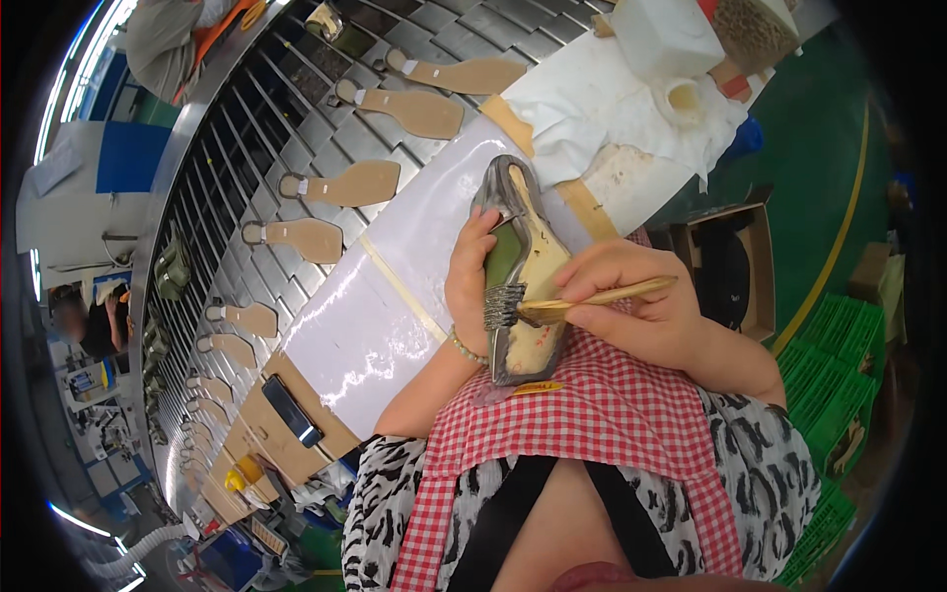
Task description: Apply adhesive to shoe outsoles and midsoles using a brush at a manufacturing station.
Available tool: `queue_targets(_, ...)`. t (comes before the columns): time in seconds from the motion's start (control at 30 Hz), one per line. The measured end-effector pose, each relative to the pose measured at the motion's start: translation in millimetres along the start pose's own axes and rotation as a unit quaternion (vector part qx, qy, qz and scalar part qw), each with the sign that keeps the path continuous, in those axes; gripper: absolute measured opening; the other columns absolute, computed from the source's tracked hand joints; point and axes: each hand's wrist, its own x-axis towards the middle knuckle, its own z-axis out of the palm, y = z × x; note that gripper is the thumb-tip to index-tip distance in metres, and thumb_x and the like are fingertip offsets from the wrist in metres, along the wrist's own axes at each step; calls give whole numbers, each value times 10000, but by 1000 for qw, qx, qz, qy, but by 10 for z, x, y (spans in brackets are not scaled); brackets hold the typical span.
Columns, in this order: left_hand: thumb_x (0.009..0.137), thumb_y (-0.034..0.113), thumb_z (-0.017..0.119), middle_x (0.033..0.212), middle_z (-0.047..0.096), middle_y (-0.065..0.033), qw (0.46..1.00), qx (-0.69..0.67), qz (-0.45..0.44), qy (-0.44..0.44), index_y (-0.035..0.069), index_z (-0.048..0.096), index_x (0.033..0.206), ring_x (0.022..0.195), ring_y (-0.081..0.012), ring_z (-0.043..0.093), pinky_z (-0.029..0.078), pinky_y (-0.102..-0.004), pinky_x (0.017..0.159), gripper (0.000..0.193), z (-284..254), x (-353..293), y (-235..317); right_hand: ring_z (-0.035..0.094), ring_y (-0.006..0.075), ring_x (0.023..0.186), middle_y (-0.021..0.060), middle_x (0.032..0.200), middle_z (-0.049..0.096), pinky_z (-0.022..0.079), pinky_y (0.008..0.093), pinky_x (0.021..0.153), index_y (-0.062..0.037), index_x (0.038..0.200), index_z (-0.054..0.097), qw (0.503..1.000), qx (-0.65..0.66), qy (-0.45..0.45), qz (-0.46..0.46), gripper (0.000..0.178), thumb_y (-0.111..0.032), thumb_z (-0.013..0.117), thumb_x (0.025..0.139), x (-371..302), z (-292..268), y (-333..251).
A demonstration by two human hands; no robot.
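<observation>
My left hand (468,281) is wrapped round the side of an upturned shoe (541,252), its fingers near the toe half. The shoe has a green and grey upper with dark strappy ribbing on one side, and its pale underside faces me. Between the fingers and thumb of my right hand (641,301) is a glue brush (617,294) with a thin wooden handle. Its tip touches the shoe's underside, or is very close to it, near the ribbing. The shoe is held upright over a white sheet (355,340), close to my checked apron.
Several tan soles (360,185) lie along a slatted metal conveyor (296,138) at left. A phone (292,409) rests on cardboard. A white container (666,39) and a small pot (681,101) stand far right. Green crates (834,355) and a cardboard box (760,261) are at right.
</observation>
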Motion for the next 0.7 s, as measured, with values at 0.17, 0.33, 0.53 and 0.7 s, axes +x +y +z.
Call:
queue_targets(0.17,763,28,657,1252,537,-214,980,46,186,52,-8,469,1089,1215,-411,482,423,-423,982,378,74,-25,188,614,177,856,111,918,640,473,274,752,15,892,642,998,-53,38,-27,119,35,673,779,2,47,-8)
queue_targets(0.33,759,21,651,1250,541,-207,999,29,20,9,-9,467,1085,1207,-405,491,434,-414,971,376,-10,-24,39,619,192,828,105,888,645,471,274,734,10,874,643,999,6,-39,-29,107,42,668,775,-10,90,5)
queue_targets(0.53,763,17,647,1253,540,-202,999,-24,11,24,-7,464,1099,1197,-392,499,438,-407,967,383,6,25,245,624,189,823,116,897,651,475,280,735,14,848,642,998,-44,-5,-44,84,40,667,772,29,86,-68)
queue_targets(0.7,794,39,661,1291,517,-166,964,-265,-14,22,-6,452,1216,1175,-264,516,429,-357,978,473,-94,146,319,628,189,877,119,929,654,484,286,797,21,927,620,997,57,-24,-37,129,48,636,802,75,94,-190)
